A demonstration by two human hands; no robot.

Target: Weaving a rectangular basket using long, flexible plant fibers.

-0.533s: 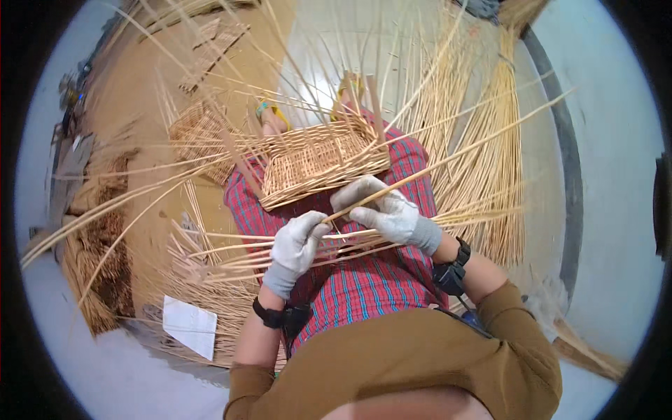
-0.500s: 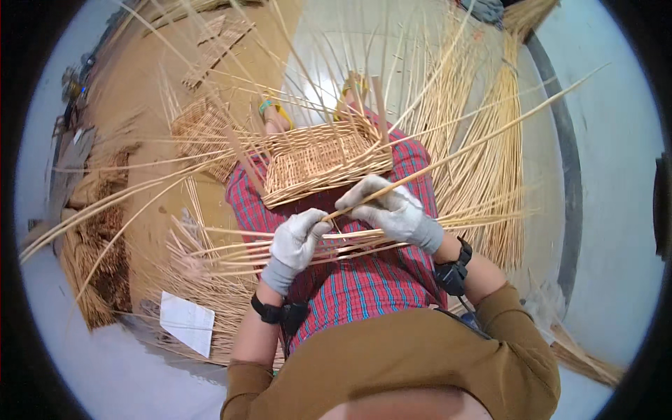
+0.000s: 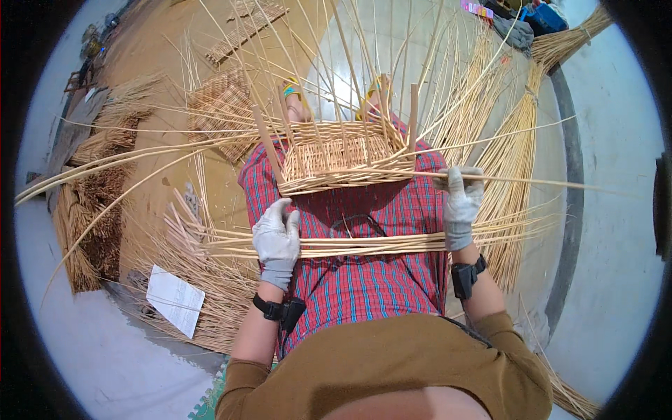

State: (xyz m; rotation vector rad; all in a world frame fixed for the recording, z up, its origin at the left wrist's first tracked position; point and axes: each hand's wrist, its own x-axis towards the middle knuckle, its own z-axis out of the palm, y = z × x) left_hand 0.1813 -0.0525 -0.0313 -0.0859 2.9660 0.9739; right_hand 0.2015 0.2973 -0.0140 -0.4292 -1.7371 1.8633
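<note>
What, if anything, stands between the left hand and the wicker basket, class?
Nothing visible does: the left hand is close to the near left corner of the wicker basket, with nothing seen between. The loose rods lie lower in the picture.

Two hands (image 3: 276, 238) (image 3: 460, 211), two wristbands (image 3: 267, 307) (image 3: 464, 280); one lap basket (image 3: 343, 181), one sheet (image 3: 175, 299)

A pale, bluish-white wall (image 3: 619, 245) rises on the right, appearing bowed at the rim; a dark grey band (image 3: 572, 182) runs along its foot; a dark object (image 3: 661, 206), too cropped to identify, sits at the far right edge; the glossy pale floor (image 3: 542, 262) carries a bright white reflection (image 3: 341, 89) near the top; a tan floor covering (image 3: 161, 203) spreads leftward; a green mat (image 3: 207, 404) with a jagged edge shows at the bottom.
</note>
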